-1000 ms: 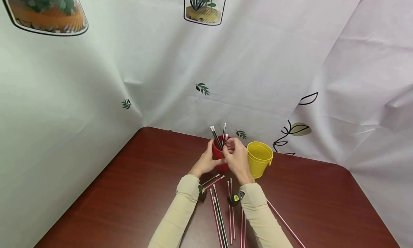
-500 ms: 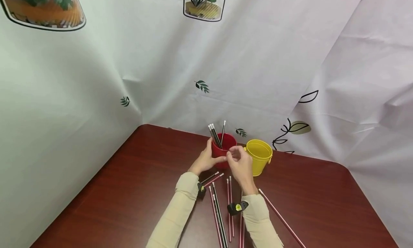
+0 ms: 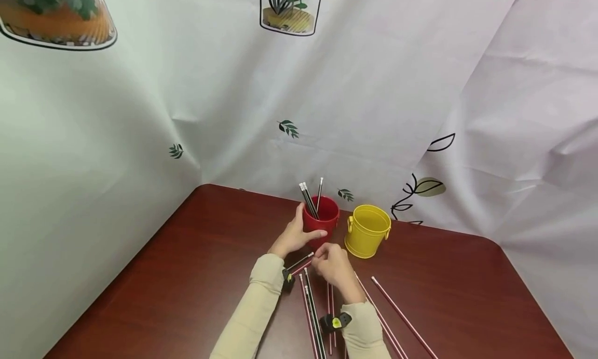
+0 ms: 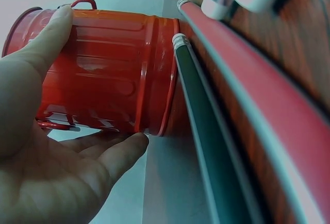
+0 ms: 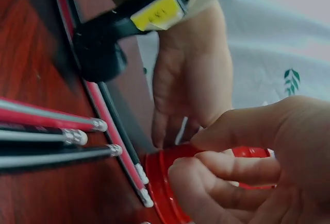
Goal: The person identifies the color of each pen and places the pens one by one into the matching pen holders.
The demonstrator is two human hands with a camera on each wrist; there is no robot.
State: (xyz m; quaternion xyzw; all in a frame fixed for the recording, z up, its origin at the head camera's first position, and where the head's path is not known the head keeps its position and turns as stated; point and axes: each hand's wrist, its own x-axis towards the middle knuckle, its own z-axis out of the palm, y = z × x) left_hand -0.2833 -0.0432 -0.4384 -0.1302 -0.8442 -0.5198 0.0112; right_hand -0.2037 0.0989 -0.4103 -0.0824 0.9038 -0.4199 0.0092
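Observation:
My left hand [image 3: 291,238] holds the red metal bucket [image 3: 314,225], its thumb and fingers on opposite sides of the wall. Several black pencils [image 3: 308,200] with white erasers stand tilted inside, mostly against the left and back of the rim. My right hand [image 3: 334,268] is in front of the bucket, low over the table pencils. Its fingers [image 5: 191,177] are loosely bent, and no object shows between them in the right wrist view. Near the left hand, a black pencil [image 4: 198,110] and a pink pencil [image 4: 242,74] lie beside the bucket's base.
A yellow bucket [image 3: 366,239] stands just right of the red one. More pink and black pencils [image 3: 314,317] lie between the forearms, with pink ones [image 3: 404,316] to the right. A white patterned cloth [image 3: 233,99] hangs behind the dark red table [image 3: 210,255].
My right hand has drawn back from the red bucket's mouth and come down toward the table pencils. One more black pencil now leans in the bucket. My left hand keeps its hold.

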